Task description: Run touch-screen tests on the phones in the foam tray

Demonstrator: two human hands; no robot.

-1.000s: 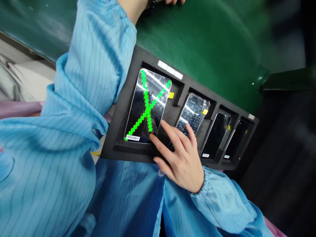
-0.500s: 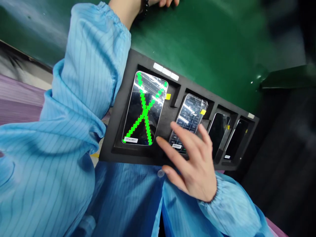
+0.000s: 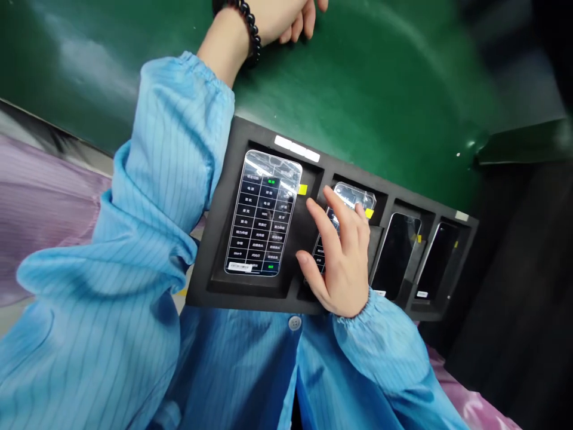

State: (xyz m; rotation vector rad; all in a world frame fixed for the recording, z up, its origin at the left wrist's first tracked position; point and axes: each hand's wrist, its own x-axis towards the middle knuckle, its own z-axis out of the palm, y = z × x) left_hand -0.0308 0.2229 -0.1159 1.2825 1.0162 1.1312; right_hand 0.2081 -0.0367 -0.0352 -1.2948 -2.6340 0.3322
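My right hand is open, fingers spread and holding nothing, over the second smartphone, hiding much of it. That phone lies in a compartment of a black tray. Left of my fingertips, the first smartphone shows a grid menu with two green cells. My left hand lies on the green table beyond the tray, loosely bent, partly cut off by the top edge. Nothing shows in its fingers. The left forearm crosses the tray's left end.
Two dark-screened smartphones, the third and the fourth, occupy the right compartments. Yellow tabs stick out beside the phones. White labels mark the tray's far rim. The green tabletop stretches behind it.
The first phone's screen has gone from a green cross on black to a grid menu. My right hand has moved slightly up and left. More of my left hand and its bracelet shows.
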